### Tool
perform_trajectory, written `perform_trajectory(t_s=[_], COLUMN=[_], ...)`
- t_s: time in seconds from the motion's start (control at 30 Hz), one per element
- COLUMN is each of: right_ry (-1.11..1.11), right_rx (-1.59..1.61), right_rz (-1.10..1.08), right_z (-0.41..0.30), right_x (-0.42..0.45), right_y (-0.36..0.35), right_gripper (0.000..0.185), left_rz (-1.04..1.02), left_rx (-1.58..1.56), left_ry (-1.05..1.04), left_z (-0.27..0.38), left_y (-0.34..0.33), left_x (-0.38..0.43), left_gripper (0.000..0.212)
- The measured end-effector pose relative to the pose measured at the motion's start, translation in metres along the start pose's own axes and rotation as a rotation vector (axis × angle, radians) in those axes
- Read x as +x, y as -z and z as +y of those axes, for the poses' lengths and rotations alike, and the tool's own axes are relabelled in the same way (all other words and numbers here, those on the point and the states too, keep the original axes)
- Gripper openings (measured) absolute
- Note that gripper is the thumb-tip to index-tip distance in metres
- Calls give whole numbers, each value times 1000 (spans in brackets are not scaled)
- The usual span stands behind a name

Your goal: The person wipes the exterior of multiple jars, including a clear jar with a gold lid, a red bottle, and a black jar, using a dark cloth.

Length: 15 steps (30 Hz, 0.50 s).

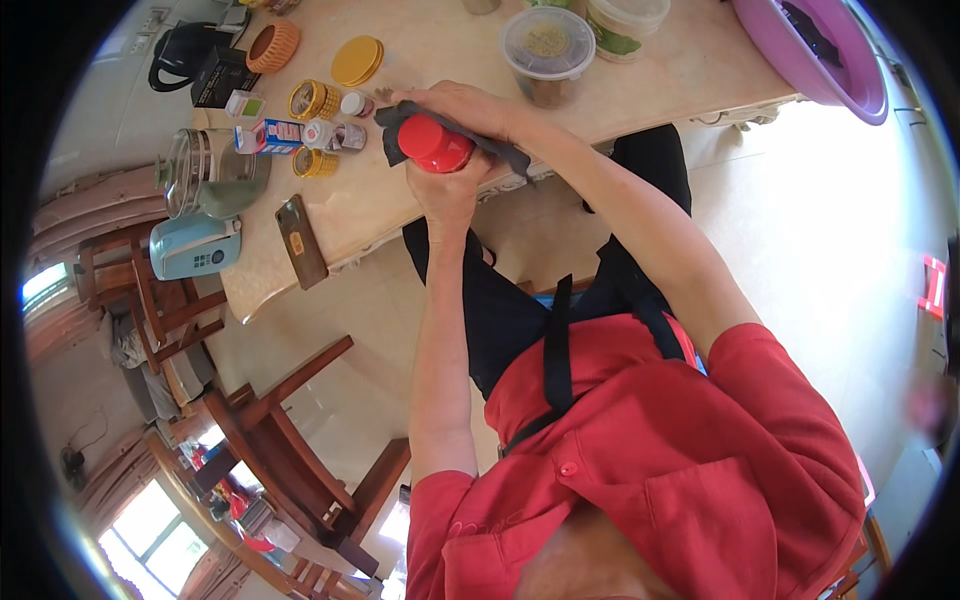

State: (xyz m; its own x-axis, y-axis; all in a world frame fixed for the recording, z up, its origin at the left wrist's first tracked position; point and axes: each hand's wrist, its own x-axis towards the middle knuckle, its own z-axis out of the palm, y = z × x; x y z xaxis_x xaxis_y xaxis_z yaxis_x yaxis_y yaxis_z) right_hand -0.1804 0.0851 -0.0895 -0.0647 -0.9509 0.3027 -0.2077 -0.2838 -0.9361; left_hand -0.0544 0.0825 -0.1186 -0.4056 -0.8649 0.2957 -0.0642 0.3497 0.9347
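Note:
My left hand (448, 196) grips a container with a glossy red cap and shoulder (435, 142), held upright near the table's edge. A dark grey cloth (391, 135) is wrapped partly around it, and my right hand (474, 107) presses the cloth against its far side. The container's lower body is hidden by the hands and cloth. Just left of the hands stand a small white-capped bottle (355, 104) and a clear jar with a white lid (319, 133). Golden-rimmed jars (313, 100) and a blue-and-white carton (280, 137) are beside them. A round golden lid (355, 61) lies farther back.
A phone (301, 241), a light-blue appliance (196, 247) and a glass pitcher (184, 172) are at the left. Lidded plastic tubs (547, 56) stand at the back, with a purple basin (814, 52) at the right. Wooden chairs (300, 450) stand on the floor, lower left.

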Motion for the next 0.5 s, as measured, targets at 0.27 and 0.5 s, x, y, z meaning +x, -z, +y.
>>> perform_trajectory(t_s=[0.27, 0.5], right_ry=[-129, -89], right_rx=[322, 229], right_rz=[168, 236], right_z=[25, -8], right_x=[-42, -34], right_y=[-21, -16], right_gripper=[39, 42], left_rz=[70, -9], left_rx=[141, 10], left_ry=[-203, -115], left_z=[-17, -7], left_y=[3, -2], left_x=[5, 0], left_gripper=[45, 57])
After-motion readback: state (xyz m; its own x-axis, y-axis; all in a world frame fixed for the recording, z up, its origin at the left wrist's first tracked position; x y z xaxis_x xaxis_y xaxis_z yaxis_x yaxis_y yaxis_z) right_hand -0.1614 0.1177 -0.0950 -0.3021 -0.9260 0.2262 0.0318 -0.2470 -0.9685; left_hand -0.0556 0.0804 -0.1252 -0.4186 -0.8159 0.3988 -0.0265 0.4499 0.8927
